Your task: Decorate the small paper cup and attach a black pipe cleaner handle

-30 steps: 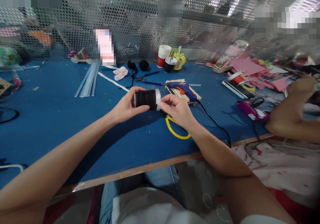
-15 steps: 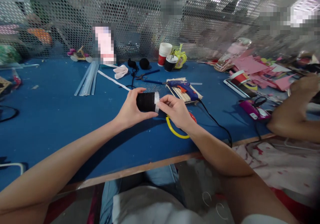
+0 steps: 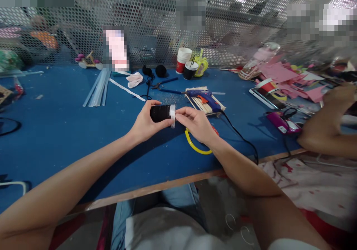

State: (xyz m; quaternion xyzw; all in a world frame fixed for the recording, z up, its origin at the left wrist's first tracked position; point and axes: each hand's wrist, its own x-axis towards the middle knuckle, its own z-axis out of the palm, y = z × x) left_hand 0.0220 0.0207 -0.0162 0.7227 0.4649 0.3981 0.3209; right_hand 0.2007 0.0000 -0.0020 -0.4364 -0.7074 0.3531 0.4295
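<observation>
My left hand [image 3: 145, 122] is wrapped round a paper cup covered in black yarn [image 3: 160, 113], held on its side above the table. A white band [image 3: 172, 115] rings the cup's right end. My right hand [image 3: 195, 123] has its thumb and fingers pinched together at that white end; what lies between the fingertips is too small to make out. Just under the right hand, a yellow ring-shaped thing [image 3: 196, 147] lies on the table, partly hidden, with something red beside it.
Behind my hands lie a blue glue gun [image 3: 205, 98] on wooden sticks, pliers [image 3: 164, 83], a white ribbon [image 3: 126, 89] and glue sticks [image 3: 97, 88]. Paper cups [image 3: 184, 58] stand farther back. A phone [image 3: 266, 98] and another person's arm [image 3: 326, 127] are at right.
The cup has shifted slightly left and tilted or turned a little in my left hand. My right fingertips have followed a little to the left, still at the white end.
</observation>
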